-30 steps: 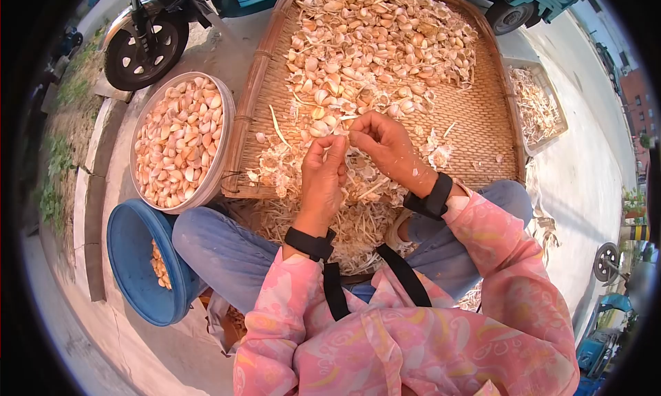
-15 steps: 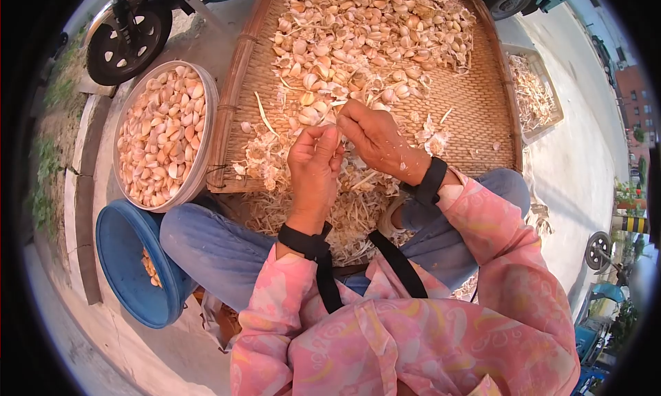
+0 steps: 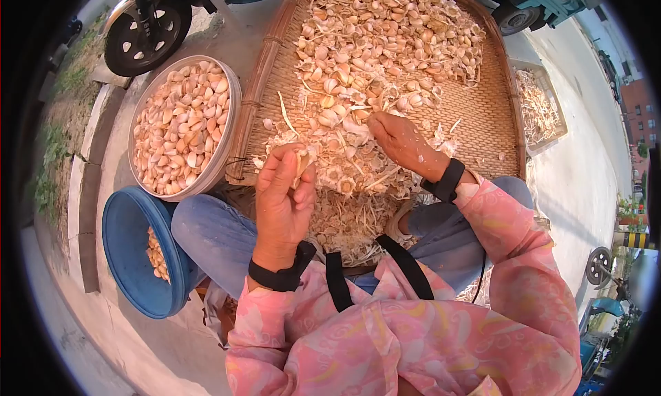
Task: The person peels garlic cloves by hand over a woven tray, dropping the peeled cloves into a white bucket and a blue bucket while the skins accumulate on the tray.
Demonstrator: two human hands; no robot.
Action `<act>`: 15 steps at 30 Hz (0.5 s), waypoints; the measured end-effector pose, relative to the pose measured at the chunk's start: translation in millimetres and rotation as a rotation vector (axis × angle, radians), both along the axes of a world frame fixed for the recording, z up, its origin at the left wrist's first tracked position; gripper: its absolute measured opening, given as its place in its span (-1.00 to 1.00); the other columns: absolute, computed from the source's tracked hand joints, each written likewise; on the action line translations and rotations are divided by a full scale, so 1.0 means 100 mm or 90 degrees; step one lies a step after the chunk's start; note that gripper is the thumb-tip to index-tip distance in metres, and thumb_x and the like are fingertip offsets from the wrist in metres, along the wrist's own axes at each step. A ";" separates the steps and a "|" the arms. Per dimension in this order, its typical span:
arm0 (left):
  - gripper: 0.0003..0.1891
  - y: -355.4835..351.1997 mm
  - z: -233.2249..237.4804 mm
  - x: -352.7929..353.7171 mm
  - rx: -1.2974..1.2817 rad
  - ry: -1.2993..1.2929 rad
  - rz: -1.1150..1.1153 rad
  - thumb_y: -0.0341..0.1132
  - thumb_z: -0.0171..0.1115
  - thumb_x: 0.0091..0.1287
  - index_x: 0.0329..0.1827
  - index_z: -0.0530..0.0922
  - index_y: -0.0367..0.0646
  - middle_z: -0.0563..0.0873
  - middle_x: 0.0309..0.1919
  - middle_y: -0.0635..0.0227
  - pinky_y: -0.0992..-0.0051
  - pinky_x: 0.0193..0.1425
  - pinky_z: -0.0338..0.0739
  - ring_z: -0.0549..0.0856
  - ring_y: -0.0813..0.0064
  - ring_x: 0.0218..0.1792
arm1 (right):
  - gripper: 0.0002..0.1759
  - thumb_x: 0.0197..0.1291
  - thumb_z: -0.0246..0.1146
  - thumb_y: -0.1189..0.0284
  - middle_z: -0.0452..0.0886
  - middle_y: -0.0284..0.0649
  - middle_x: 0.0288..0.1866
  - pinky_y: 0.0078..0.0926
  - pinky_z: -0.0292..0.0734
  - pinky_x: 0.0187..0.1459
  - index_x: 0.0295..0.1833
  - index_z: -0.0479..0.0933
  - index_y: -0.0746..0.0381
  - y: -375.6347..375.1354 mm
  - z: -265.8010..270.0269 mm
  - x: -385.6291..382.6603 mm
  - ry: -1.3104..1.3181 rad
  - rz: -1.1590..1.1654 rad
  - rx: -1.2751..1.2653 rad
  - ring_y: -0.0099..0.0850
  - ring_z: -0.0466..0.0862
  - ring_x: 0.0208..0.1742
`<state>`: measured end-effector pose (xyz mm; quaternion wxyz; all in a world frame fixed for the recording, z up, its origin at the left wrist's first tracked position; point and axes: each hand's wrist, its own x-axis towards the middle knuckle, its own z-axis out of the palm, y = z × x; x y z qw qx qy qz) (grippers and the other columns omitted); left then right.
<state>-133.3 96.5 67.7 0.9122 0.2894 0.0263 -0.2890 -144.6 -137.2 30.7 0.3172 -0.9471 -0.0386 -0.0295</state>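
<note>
My left hand (image 3: 282,203) is raised at the near edge of a woven bamboo tray (image 3: 461,103), its thumb and fingers pinching a garlic clove (image 3: 303,162) with papery skin. To the right, my right hand (image 3: 406,147) is closed and bent down over garlic skins on the tray; its fingertips are partly hidden, so I cannot make out what they hold. Beyond both hands spreads a heap of garlic cloves (image 3: 385,35) mixed with dry husks. Stalks and skins (image 3: 354,220) lie heaped below the tray, between my legs.
A white bucket (image 3: 234,114) full of cloves stands left of the tray. Nearer me, a blue bucket (image 3: 131,258) holds a few cloves. At the right is a crate (image 3: 540,110) of stalks. Vehicle wheels (image 3: 148,38) are beyond the tray.
My hands were together over the tray and are now apart. My left hand has moved left and toward me with the clove; my right hand has shifted right.
</note>
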 end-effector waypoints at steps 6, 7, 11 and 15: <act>-0.83 1.85 0.11 0.06 0.637 -0.172 0.396 -0.34 0.08 0.33 -0.13 0.50 -0.23 0.55 -0.47 0.29 0.78 -0.60 0.26 0.36 0.76 -0.65 | -0.76 0.24 0.09 0.27 0.48 -0.03 -0.54 -0.15 0.38 -0.41 -0.32 0.45 0.24 0.15 0.26 0.16 0.013 0.026 -0.136 -0.06 0.54 -0.45; -0.82 2.18 0.05 0.04 0.830 -0.189 0.397 -0.34 0.11 0.30 -0.15 0.53 -0.25 0.57 -0.45 0.30 0.76 -0.54 0.29 0.40 0.75 -0.60 | -0.79 0.21 0.09 0.31 0.50 -0.05 -0.52 -0.15 0.40 -0.43 -0.32 0.45 0.24 0.21 0.21 0.26 -0.029 0.058 -0.121 -0.07 0.55 -0.44; -0.77 3.36 -0.50 -0.11 1.501 -0.371 0.154 -0.29 0.16 0.25 -0.16 0.57 -0.29 0.62 -0.35 0.33 0.71 -0.32 0.37 0.50 0.71 -0.42 | -0.89 0.12 0.11 0.44 0.53 -0.07 -0.49 -0.16 0.44 -0.44 -0.34 0.45 0.27 0.51 -0.01 0.63 -0.131 0.155 -0.153 -0.06 0.58 -0.42; -0.74 2.22 0.03 -0.01 1.059 -0.324 0.345 -0.26 0.14 0.28 -0.13 0.57 -0.31 0.64 -0.28 0.30 0.68 -0.22 0.40 0.57 0.65 -0.28 | -0.94 0.04 0.10 0.53 0.52 -0.05 -0.50 -0.18 0.45 -0.43 -0.36 0.44 0.29 0.62 -0.25 0.80 -0.104 0.208 -0.281 -0.04 0.58 -0.43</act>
